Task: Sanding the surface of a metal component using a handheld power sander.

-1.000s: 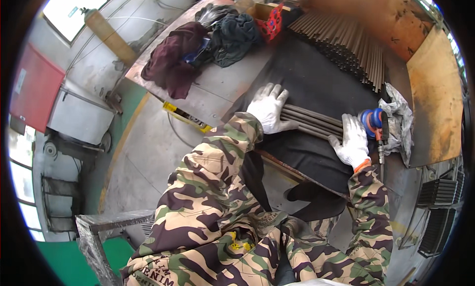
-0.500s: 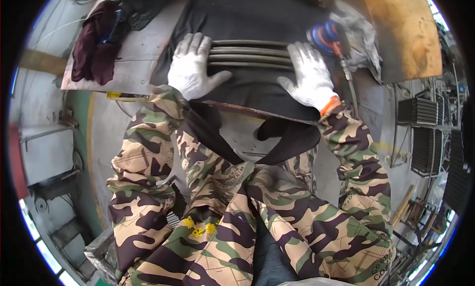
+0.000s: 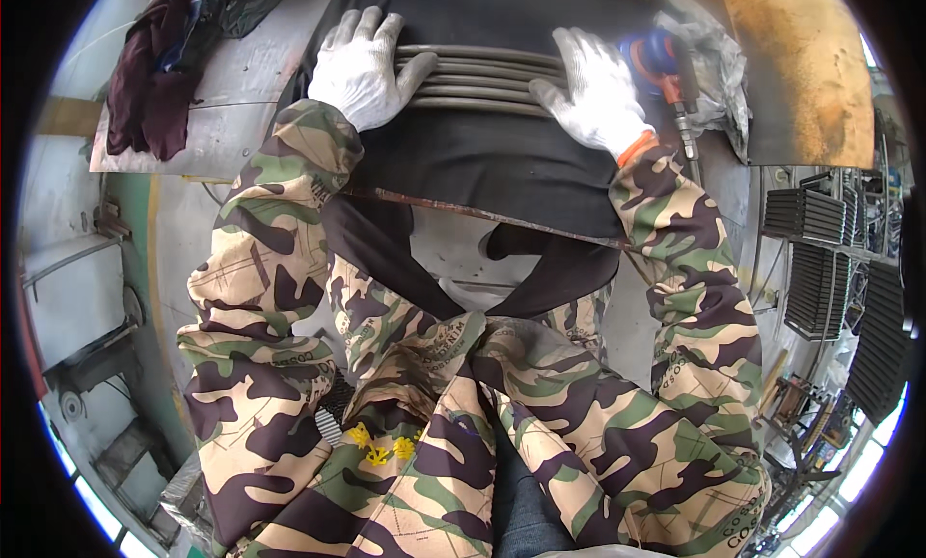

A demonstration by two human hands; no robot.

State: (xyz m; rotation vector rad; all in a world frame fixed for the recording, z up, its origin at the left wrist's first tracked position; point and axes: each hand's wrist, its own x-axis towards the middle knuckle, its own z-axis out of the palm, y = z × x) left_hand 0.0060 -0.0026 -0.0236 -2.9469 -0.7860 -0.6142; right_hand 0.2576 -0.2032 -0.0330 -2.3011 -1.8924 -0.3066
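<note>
Several thin grey metal rods [image 3: 480, 78] lie side by side, running left to right, on the black cloth covering the table [image 3: 473, 163]. My left hand [image 3: 359, 74], in a white glove, rests flat over their left ends, fingers stretched away from me and the thumb lying along the rods. At the right ends is my right hand [image 3: 596, 95], also gloved, with an orange cuff; its fingers are extended and its thumb touches the near rods. Both hands are open, and they cover the rod ends. Just beyond my right hand lies a blue-and-red air sander [image 3: 656, 61].
The sander's metal hose fitting [image 3: 687, 134] points toward me. Crumpled clear plastic [image 3: 714, 71] and a rust-stained sheet [image 3: 801, 76] lie at the right. A dark maroon cloth [image 3: 145, 100] hangs at the left. Racks of black slatted parts [image 3: 815, 288] stand on the right.
My thumbs have moved from the cloth near the rods onto the nearer rods. The rods now lie more evenly spaced. The whole view has shifted slightly.
</note>
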